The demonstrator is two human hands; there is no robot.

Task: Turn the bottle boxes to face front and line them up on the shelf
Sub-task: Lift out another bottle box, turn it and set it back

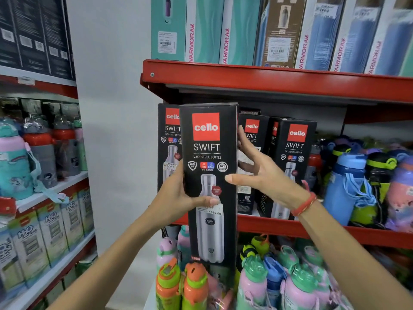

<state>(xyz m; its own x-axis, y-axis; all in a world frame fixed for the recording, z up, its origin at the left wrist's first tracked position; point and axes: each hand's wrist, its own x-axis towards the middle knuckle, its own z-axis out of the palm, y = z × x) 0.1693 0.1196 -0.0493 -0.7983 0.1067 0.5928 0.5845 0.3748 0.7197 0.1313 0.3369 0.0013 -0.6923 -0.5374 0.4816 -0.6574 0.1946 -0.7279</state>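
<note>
A black Cello Swift bottle box (209, 175) is held upright in front of the red shelf (279, 227), front face w/ the red logo and steel bottle picture turned to the camera. Its lower part hangs below the shelf edge, so it is not standing on the shelf board – it is in the air, in front of the other boxes.

Left hand (178, 198) grips the box at its left edge, approx. mid-height: thumb lies across the front face just above the price sticker, the other fingers go behind the box and are hidden. Right hand (263, 173) is at the right side of the box – thumb tip touches the front near the right edge, fingers are spread wide and reach along the right side panel. If these fingers press on the panel or only lie near it, I cannot tell. A red wristband (304, 205) is on the right wrist.

On the shelf behind: one box at the left (168, 148), front facing, partly covered by the held box; a middle box (251, 153) behind the right hand; and a right box (295, 166) turned a bit so its side panel shows also. Colourful kids bottles (348, 186) stand on the same shelf at the right, more are on the level below. Varmora boxes (225, 30) stand on the upper shelf.
</note>
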